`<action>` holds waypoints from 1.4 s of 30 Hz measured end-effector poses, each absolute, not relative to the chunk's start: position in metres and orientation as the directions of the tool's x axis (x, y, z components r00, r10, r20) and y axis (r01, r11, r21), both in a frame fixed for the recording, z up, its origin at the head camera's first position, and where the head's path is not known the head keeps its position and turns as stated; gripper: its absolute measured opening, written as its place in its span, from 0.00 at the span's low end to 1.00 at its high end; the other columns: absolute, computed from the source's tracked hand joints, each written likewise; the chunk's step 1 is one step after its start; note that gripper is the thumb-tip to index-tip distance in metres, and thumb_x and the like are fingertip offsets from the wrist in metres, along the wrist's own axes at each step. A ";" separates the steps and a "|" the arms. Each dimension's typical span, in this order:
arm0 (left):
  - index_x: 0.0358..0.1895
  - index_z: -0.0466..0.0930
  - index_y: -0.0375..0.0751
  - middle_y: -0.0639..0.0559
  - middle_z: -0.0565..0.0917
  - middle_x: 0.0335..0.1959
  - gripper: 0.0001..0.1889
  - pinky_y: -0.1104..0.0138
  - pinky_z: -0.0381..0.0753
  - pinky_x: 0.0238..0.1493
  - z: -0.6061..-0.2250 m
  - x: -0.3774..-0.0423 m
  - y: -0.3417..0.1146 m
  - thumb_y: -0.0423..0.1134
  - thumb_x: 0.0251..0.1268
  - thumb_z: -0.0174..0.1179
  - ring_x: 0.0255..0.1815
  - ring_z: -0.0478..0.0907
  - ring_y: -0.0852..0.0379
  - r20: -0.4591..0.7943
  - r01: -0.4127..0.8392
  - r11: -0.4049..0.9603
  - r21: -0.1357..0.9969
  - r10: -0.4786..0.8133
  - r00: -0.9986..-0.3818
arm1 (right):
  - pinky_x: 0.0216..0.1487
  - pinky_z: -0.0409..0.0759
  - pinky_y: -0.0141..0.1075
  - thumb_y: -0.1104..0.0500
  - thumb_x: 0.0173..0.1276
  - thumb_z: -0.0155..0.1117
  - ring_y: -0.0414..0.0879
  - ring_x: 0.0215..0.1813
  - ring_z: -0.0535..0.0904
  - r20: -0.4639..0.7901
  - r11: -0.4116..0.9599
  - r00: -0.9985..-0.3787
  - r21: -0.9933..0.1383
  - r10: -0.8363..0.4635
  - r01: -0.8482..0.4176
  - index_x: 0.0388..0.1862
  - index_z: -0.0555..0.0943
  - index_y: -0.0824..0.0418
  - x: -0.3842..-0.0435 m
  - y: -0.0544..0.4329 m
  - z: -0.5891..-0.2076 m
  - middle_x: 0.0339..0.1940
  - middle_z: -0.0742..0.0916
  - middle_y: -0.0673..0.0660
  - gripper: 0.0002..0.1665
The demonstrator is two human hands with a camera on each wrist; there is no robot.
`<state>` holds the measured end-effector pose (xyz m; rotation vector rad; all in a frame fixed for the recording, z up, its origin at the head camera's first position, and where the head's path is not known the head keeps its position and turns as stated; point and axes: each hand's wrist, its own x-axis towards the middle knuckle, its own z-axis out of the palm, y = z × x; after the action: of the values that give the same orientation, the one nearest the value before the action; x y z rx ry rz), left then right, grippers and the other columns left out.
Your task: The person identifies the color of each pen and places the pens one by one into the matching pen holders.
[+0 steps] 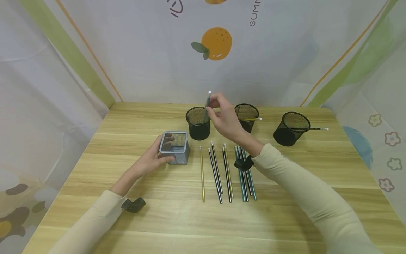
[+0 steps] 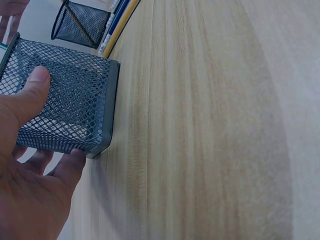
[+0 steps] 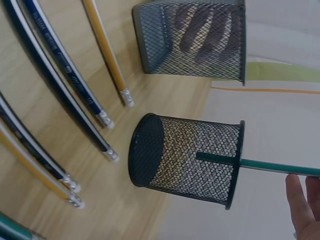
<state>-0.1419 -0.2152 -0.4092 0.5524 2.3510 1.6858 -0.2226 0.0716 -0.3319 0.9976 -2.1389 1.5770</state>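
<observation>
My right hand (image 1: 226,119) pinches a green pencil (image 1: 207,101) with a white eraser on top. In the right wrist view, the lower end of this pencil shows through the mesh of a round black pen cup (image 3: 200,162), inside it and above its base. My left hand (image 1: 151,161) holds a square grey mesh pen holder (image 1: 181,158), which stands upright to the left of that cup. The left wrist view shows the thumb (image 2: 34,95) along one mesh side and the other fingers around another side.
Two more round black cups stand to the right: a middle one (image 1: 246,113) with a yellow pencil and a tilted-looking right one (image 1: 285,135) with a black pencil. Several yellow, black, blue and green pencils (image 1: 226,173) lie in front. A curtain (image 1: 152,63) hangs behind the table (image 1: 177,218).
</observation>
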 end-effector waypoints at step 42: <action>0.79 0.49 0.36 0.33 0.60 0.75 0.44 0.39 0.66 0.69 -0.407 -0.140 -0.215 0.23 0.65 0.66 0.75 0.57 0.33 0.046 0.180 0.301 0.937 0.403 -0.914 | 0.56 0.83 0.46 0.61 0.64 0.73 0.50 0.54 0.78 0.473 0.270 -0.748 -0.729 -0.465 -0.629 0.62 0.69 0.65 -0.198 0.132 -0.310 0.53 0.78 0.59 0.32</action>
<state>-0.1402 -0.2145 -0.4072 0.5384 2.3675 1.6640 -0.1981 0.1317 -0.3101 1.0309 -2.3670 1.4802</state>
